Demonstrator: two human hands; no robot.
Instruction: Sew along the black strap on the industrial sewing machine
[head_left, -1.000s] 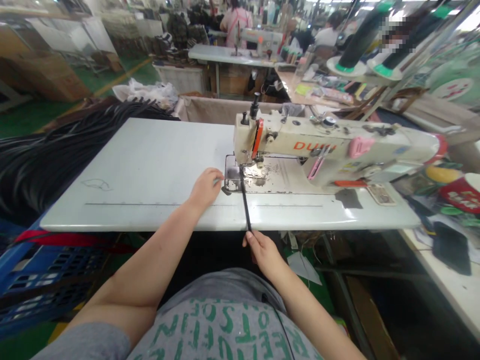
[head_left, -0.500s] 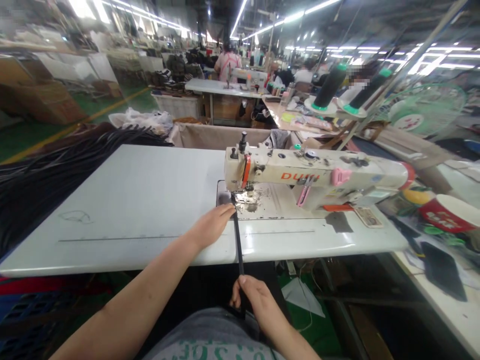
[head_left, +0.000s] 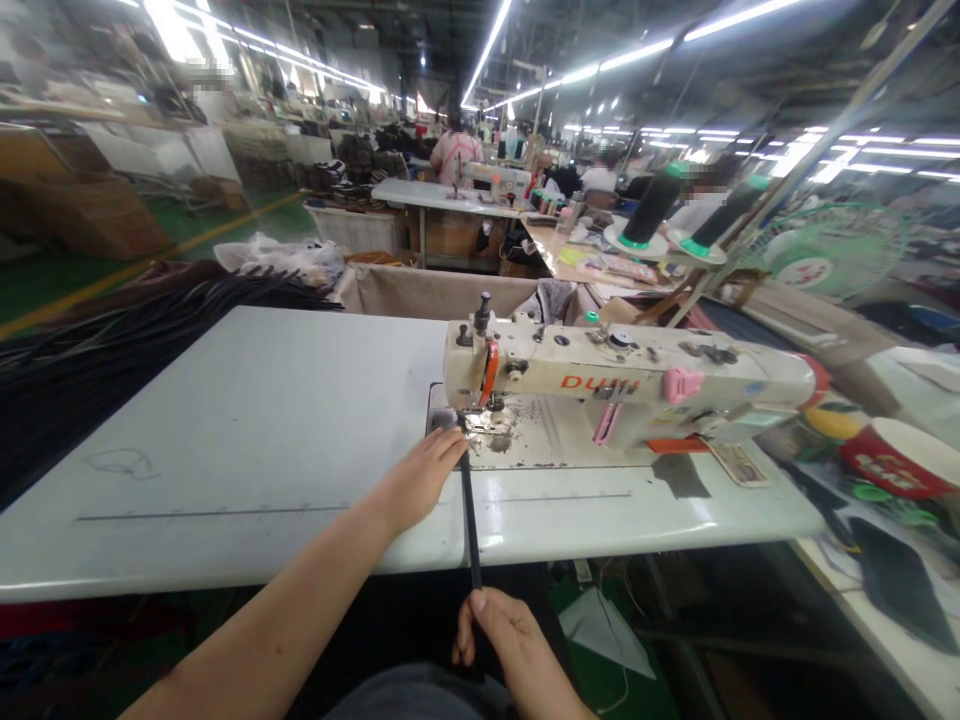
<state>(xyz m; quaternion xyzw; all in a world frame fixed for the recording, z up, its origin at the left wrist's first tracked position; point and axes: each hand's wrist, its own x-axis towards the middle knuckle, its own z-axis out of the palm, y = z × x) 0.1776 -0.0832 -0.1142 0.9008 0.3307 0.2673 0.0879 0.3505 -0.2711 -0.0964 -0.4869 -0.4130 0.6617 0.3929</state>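
A narrow black strap [head_left: 470,520] runs from under the needle area of a white sewing machine [head_left: 540,375], over the table's front edge, down towards my lap. Beside the presser foot, my left hand [head_left: 424,478] lies low on the table with its fingers stretched out together, their tips touching the strap. Its thumb is hidden. Below the table edge my right hand [head_left: 499,630] is closed round the strap, thumb on top. The strap is pulled straight between the two hands. Its lower end disappears behind my right hand.
A heap of black straps [head_left: 150,350] lies left of the white table [head_left: 300,390]. Behind the machine is a fabric-lined bin [head_left: 435,290]. Black thread cones [head_left: 656,210] stand at back right, near a green fan [head_left: 825,255]. A red bowl [head_left: 892,455] sits at right.
The view has tilted up slightly, so the table and both hands appear lower. Both hands keep their places on the strap, with little other visible change.
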